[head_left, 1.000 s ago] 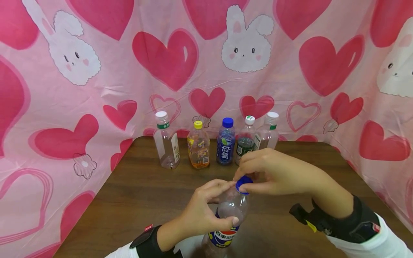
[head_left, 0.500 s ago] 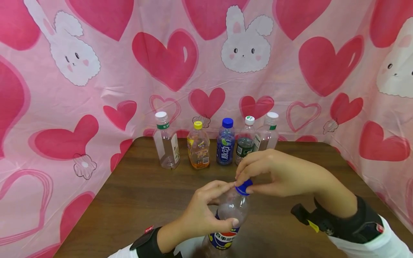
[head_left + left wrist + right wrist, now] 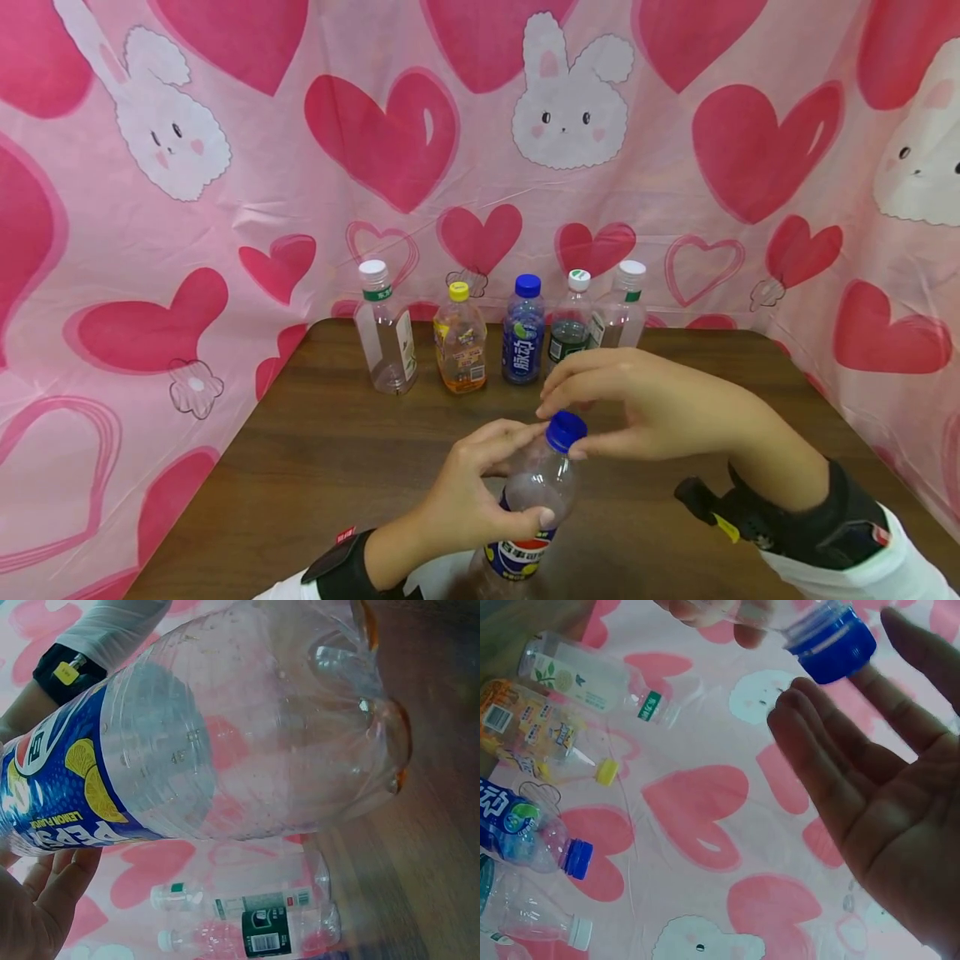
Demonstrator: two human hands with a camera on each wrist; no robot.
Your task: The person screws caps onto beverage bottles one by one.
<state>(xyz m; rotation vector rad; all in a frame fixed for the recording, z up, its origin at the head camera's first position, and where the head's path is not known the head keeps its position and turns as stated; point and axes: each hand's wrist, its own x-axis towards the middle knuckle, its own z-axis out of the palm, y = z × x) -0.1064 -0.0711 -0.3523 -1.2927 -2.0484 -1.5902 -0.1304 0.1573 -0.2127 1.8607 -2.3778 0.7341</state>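
Note:
A clear Pepsi bottle (image 3: 543,492) with a blue lemon-flavour label (image 3: 67,780) stands slightly tilted at the table's near side. My left hand (image 3: 480,492) grips it around the upper body, thumb across the front. On its neck sits a blue cap (image 3: 566,432). Over that cap my right hand (image 3: 637,404) is held with fingers spread and loosely bent. In the right wrist view, a gap shows between the cap (image 3: 832,645) and most fingers of the right hand (image 3: 885,795); whether one finger brushes it I cannot tell. The bottle looks drained, with brownish traces at its base.
Along the table's (image 3: 360,467) far edge stand a white-capped bottle (image 3: 386,333), a yellow-capped bottle (image 3: 461,342), a blue-capped bottle (image 3: 523,337), a green-labelled bottle (image 3: 570,333) and another white-capped bottle (image 3: 621,317). A pink heart-patterned cloth (image 3: 465,183) hangs behind.
My right fingers were pinching the blue cap a second and half a second ago; they have now spread away from it. The left hand and the Pepsi bottle have stayed in place.

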